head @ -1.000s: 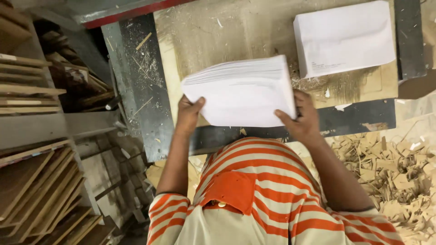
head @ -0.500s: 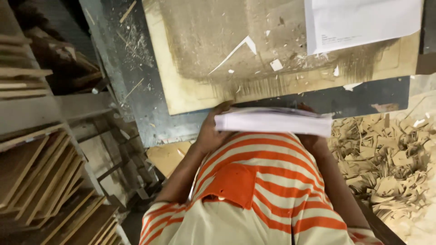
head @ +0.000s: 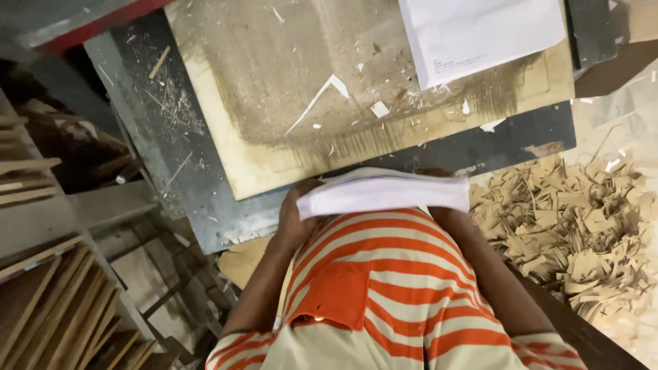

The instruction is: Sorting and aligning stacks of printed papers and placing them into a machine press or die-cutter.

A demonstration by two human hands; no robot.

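Standing beside the bench, nearest items first:

Shirt: orange-and-cream striped shirt (head: 391, 288) with an orange chest pocket, filling the bottom of the head view; the person wears it.

Left hand: left hand (head: 293, 216) at the left end of the paper stack, fingers curled round that end and gripping it; forearm runs down along the shirt's left side.

Right hand: right hand (head: 449, 214) almost wholly hidden behind the stack's right end; only a strip of wrist shows, so the finger state cannot be told, though the stack rests against it.

Paper stack: white paper stack (head: 384, 194), seen nearly edge-on, held level against the chest just off the near edge of the dark metal table, between both hands.

Table: dark metal table (head: 171, 164), scratched and dusty, its near edge just behind the held stack.

Board: pale worn cutting board (head: 274, 103) lying on the table, scored with cut marks, reaching close to the table's near edge; white paper slivers (head: 322, 92) are scattered on its middle.

Second pile: white sheet pile (head: 480, 34) at the board's far right corner, well apart from the held stack.

Offcuts: heap of brown cardboard offcuts (head: 569, 233) on the floor to the right of the table.

Racks: wooden slats (head: 48, 301) stacked at the left.
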